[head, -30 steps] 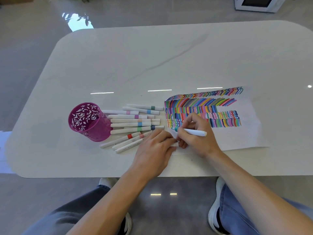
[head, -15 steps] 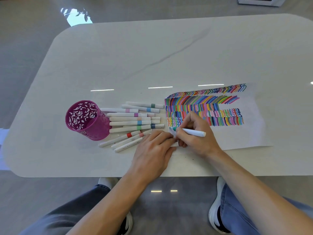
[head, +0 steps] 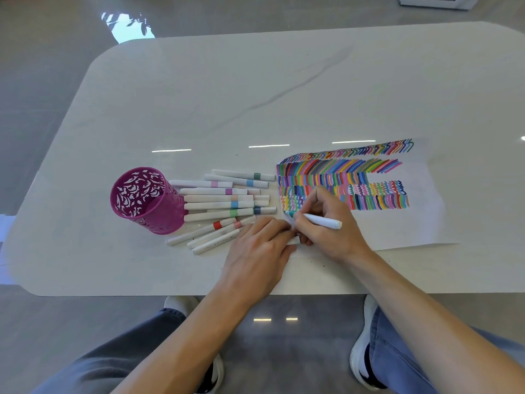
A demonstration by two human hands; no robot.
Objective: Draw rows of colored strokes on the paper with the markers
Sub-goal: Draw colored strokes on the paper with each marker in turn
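A white sheet of paper [head: 420,223] lies on the table, its upper part filled with rows of colored strokes [head: 341,172]. My right hand [head: 329,226] grips a white marker [head: 321,221] with a teal tip that touches the paper's left edge, below the lowest row. My left hand [head: 261,245] lies flat on the paper's near left corner, fingers straight, with a white cap [head: 294,240] showing under its fingertips. Several capped white markers [head: 224,206] with colored bands lie side by side left of the paper.
A magenta perforated pen cup [head: 145,200] stands left of the loose markers on the white marble table [head: 227,95]. The table's near edge runs just behind my wrists. My knees and shoes show below it.
The hands have kept their places on the paper. The marker tip has shifted only slightly at the left edge. The camera has tilted a little.
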